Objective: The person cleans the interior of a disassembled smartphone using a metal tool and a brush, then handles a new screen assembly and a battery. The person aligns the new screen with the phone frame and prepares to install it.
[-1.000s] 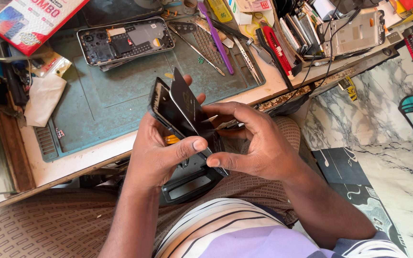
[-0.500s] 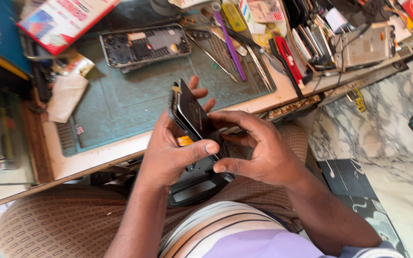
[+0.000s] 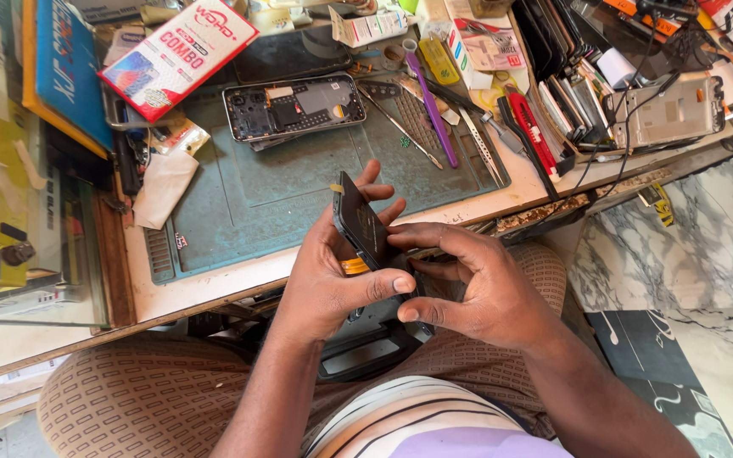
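Observation:
My left hand (image 3: 332,284) and my right hand (image 3: 477,284) both grip a thin black phone part (image 3: 360,222) over my lap, just in front of the workbench edge. The part stands tilted on edge, with a small orange strip at its lower end by my left thumb. My left fingers wrap behind it and my right fingertips pinch its lower edge. An opened phone body (image 3: 293,106) with bare circuitry lies on the teal work mat (image 3: 248,203) further back.
Tweezers, a purple pry tool (image 3: 433,110) and a red-handled tool (image 3: 532,127) lie on the mat's right side. A red and white box (image 3: 178,53) sits at the back left, a white cloth (image 3: 163,187) beside it. A phone frame (image 3: 668,110) lies at the far right. Marble floor shows right.
The view has shifted a little. My hands have turned the black part more upright and edge-on, still gripping it in the same place over my lap.

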